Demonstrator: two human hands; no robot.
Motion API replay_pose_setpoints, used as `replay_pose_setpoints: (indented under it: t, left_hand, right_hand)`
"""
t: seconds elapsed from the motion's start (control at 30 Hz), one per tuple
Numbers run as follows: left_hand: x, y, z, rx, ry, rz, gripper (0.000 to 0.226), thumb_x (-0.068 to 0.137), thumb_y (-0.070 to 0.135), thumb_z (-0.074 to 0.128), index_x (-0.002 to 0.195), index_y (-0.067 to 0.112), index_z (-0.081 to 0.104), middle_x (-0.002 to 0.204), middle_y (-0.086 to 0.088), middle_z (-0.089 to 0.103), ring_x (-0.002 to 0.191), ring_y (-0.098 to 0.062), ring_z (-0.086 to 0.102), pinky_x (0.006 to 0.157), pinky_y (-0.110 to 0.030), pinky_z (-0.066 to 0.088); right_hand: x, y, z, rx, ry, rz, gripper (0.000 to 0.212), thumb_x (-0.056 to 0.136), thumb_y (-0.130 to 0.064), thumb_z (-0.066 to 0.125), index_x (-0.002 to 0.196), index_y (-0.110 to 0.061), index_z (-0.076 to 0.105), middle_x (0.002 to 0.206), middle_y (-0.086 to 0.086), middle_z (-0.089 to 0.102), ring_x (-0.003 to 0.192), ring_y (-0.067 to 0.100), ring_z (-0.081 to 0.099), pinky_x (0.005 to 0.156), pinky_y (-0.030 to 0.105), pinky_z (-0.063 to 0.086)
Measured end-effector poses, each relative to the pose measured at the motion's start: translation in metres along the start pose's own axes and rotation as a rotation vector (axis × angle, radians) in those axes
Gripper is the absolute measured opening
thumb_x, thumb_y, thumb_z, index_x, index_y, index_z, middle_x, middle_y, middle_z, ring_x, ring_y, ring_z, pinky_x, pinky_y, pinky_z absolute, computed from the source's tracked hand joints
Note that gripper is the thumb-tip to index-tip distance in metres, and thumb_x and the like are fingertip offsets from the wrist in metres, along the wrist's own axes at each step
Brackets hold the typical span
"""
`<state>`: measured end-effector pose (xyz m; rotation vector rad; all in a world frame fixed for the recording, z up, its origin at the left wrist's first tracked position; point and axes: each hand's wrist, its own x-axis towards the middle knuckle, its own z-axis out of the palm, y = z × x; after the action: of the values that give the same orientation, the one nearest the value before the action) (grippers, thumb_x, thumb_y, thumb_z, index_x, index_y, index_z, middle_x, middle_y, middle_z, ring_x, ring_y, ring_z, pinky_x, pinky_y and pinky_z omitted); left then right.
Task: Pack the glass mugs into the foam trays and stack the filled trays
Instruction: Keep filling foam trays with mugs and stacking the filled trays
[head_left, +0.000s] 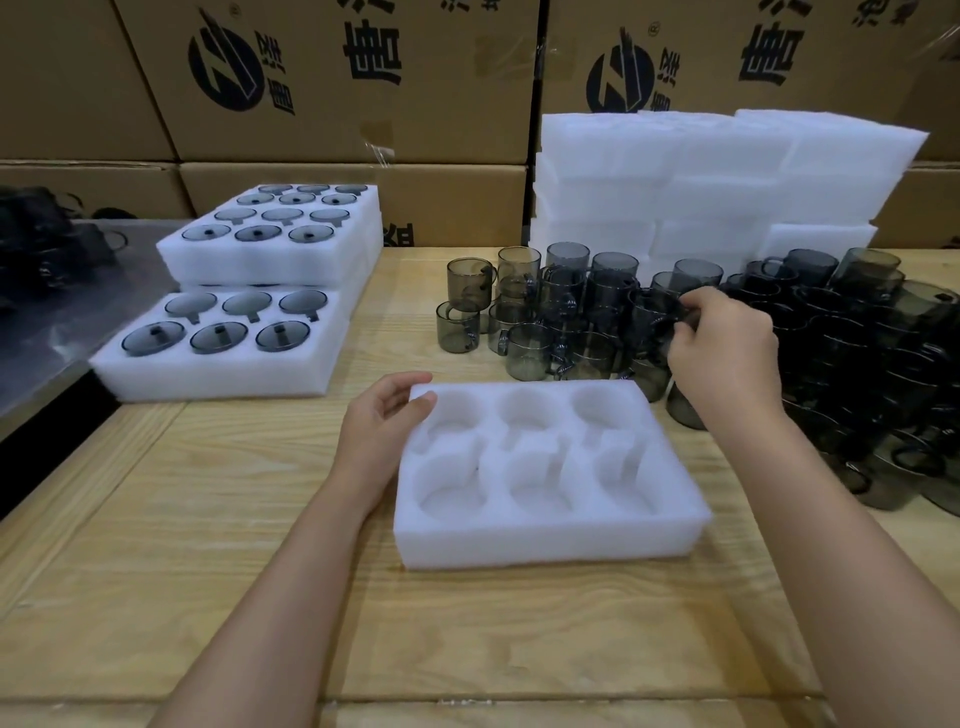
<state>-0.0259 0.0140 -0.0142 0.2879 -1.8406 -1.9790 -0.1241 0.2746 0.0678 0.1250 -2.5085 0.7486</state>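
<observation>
Far left: filled white foam trays (223, 371) stacked, grey glass showing in their pockets. Your left hand (387, 421) sits at the far-left corner of the empty white six-pocket foam tray (545, 543), fingers (402, 383) curled round that corner, thumb on top. The tray lies flat on the pale wooden bench (197, 519), front centre. Your right hand (727, 353) is over the crowd of smoky grey glass mugs (524, 343) just behind the tray, pinching one dark mug (652, 317).

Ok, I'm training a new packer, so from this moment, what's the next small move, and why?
Probably lift the mug the right hand pinches and lower it into a pocket of the empty foam tray: all six pockets are bare, and the left hand steadies its corner.
</observation>
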Motion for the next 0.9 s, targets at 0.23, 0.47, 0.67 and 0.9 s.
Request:
replay_pose_setpoints:
  t: [0.23, 0.47, 0.67, 0.9]
  left_hand:
    - [-0.004, 0.004, 0.003, -0.066, -0.073, 0.005, 0.017, 0.091, 0.020, 0.059, 0.104, 0.023, 0.069, 0.102, 0.000, 0.069, 0.092, -0.018, 0.063, 0.078, -0.030, 0.051]
    - [-0.003, 0.008, -0.001, -0.090, -0.157, 0.050, 0.042, 0.092, 0.046, 0.049, 0.116, 0.015, 0.066, 0.118, -0.003, 0.067, 0.109, -0.016, 0.062, 0.087, -0.032, 0.048]
    - [-0.002, 0.006, -0.005, -0.141, -0.169, 0.083, 0.033, 0.079, 0.036, 0.065, 0.101, 0.012, 0.074, 0.097, -0.007, 0.071, 0.094, -0.024, 0.061, 0.087, -0.040, 0.043]
    - [-0.001, 0.006, -0.008, -0.148, -0.233, 0.079, 0.028, 0.081, 0.028, 0.063, 0.102, 0.014, 0.075, 0.105, -0.012, 0.071, 0.101, -0.027, 0.064, 0.090, -0.038, 0.048]
  right_hand:
    - [-0.033, -0.065, -0.005, 0.383, -0.085, -0.165, 0.024, 0.085, -0.005, 0.059, 0.104, -0.016, 0.069, 0.090, 0.002, 0.070, 0.075, 0.013, 0.058, 0.079, 0.021, 0.044]
    - [-0.067, -0.107, 0.020, 0.544, -0.430, -0.397, 0.025, 0.084, 0.000, 0.062, 0.103, -0.015, 0.070, 0.066, -0.021, 0.052, 0.058, -0.015, 0.048, 0.061, -0.001, 0.034]
    - [-0.074, -0.104, 0.026, 0.579, -0.452, -0.419, 0.026, 0.085, -0.005, 0.064, 0.107, -0.018, 0.070, 0.086, -0.016, 0.056, 0.072, -0.013, 0.047, 0.068, 0.002, 0.031]
    - [-0.074, -0.090, 0.031, 0.658, -0.609, -0.272, 0.029, 0.084, -0.019, 0.068, 0.109, -0.032, 0.061, 0.116, -0.017, 0.058, 0.112, 0.008, 0.052, 0.099, 0.034, 0.043]
